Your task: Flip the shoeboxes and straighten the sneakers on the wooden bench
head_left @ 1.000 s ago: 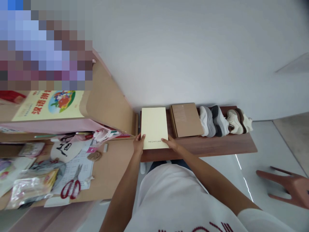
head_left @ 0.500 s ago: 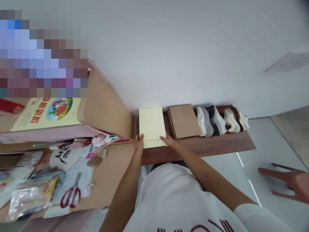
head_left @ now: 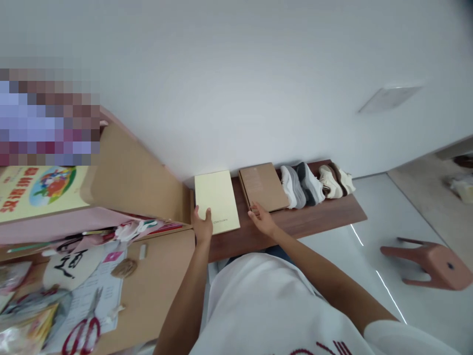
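Observation:
A pale yellow box (head_left: 215, 199) lies flat on the dark wooden bench (head_left: 318, 217) against the white wall. My left hand (head_left: 201, 226) rests on the box's near left corner, thumb on top and fingers curled at its edge. My right hand (head_left: 261, 220) has come off the yellow box and hovers with fingers spread just before the near edge of a brown cardboard box (head_left: 263, 186) beside it. Two pairs of sneakers, grey-white (head_left: 301, 185) and cream-brown (head_left: 336, 180), stand further right on the bench.
To the left a light wooden desk (head_left: 155, 281) holds papers, red-handled scissors (head_left: 83, 333), a round fan and packets. Above it a shelf carries a yellow picture book (head_left: 37, 190). A terracotta stool (head_left: 430, 261) lies on the pale floor at right.
My right hand left the yellow box's near right corner and moved right toward the brown box. My left hand stays on the yellow box. The view shifted rightward.

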